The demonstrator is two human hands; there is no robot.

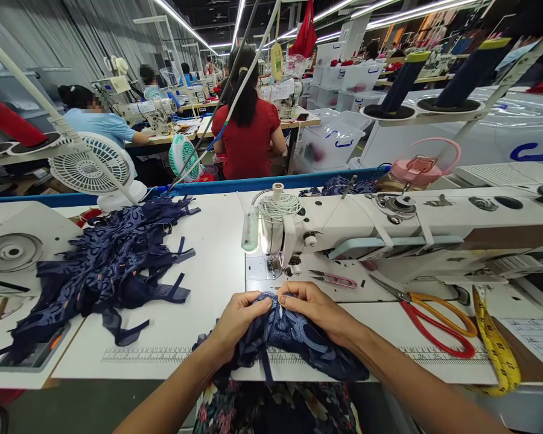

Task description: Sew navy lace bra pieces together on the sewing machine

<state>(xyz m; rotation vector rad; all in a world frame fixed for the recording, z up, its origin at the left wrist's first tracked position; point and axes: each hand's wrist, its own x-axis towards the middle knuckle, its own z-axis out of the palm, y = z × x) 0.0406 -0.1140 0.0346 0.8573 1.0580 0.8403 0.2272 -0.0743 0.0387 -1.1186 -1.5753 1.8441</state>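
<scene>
A navy patterned garment piece (294,334) lies bunched at the table's front edge, partly hanging toward my lap. My left hand (242,316) pinches its upper edge between thumb and fingers. Close beside it, my right hand (310,304) pinches the same edge, so both thumbs nearly meet. Just beyond my hands is the sewing machine's needle area (275,264), lit by a small lamp; the fabric is short of the presser foot. Pink thread snips (337,279) lie right of the needle plate, behind my right hand.
Left is a heap of navy garment pieces (117,259). To the right lie scissors (438,322) with red and orange handles and a yellow tape measure (498,349). A ruler strip (149,354) runs along the front edge. A white fan (93,166) and co-workers sit beyond.
</scene>
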